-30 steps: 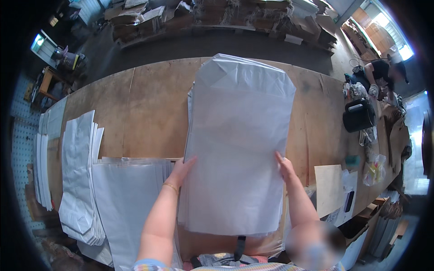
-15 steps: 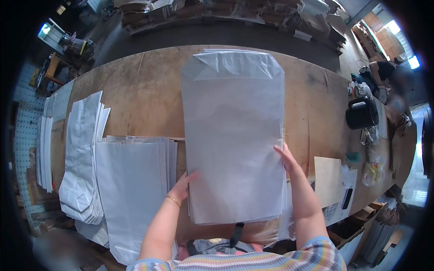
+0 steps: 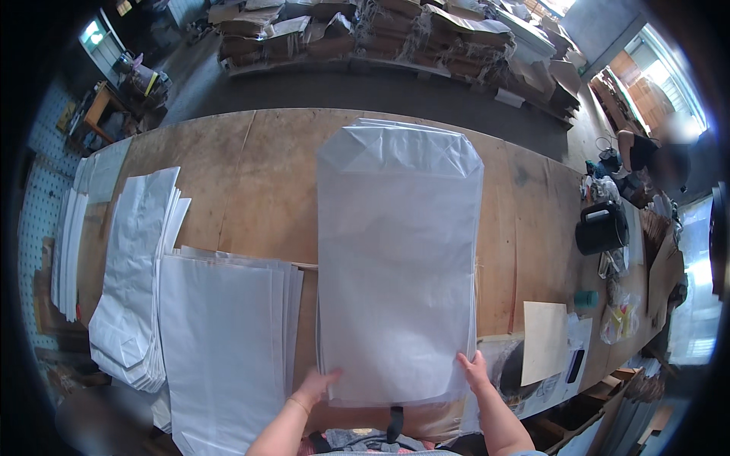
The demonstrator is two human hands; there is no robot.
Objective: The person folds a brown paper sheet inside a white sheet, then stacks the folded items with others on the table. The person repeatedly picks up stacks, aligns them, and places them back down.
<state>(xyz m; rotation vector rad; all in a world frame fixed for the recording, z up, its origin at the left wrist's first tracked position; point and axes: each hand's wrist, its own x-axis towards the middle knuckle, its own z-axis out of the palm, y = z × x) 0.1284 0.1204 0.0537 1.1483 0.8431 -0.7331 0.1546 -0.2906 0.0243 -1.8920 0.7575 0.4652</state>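
Observation:
A large flat white paper bag (image 3: 395, 258) lies lengthwise on the wooden table (image 3: 251, 175), on top of a few more like it, with its folded bottom at the far end. My left hand (image 3: 315, 386) rests on its near left corner, fingers spread. My right hand (image 3: 475, 368) touches its near right corner, fingers also spread. Neither hand visibly grips the bag.
A stack of the same white bags (image 3: 224, 334) lies left of my left hand, with more piles (image 3: 133, 281) further left. A black pot (image 3: 601, 228), a brown card sheet (image 3: 544, 342) and small items sit at the right. Cardboard bundles (image 3: 380, 30) are piled behind the table.
The white bag has come down from a raised, tilted hold to lying flat and straight on the table. Both hands slid back to its near corners.

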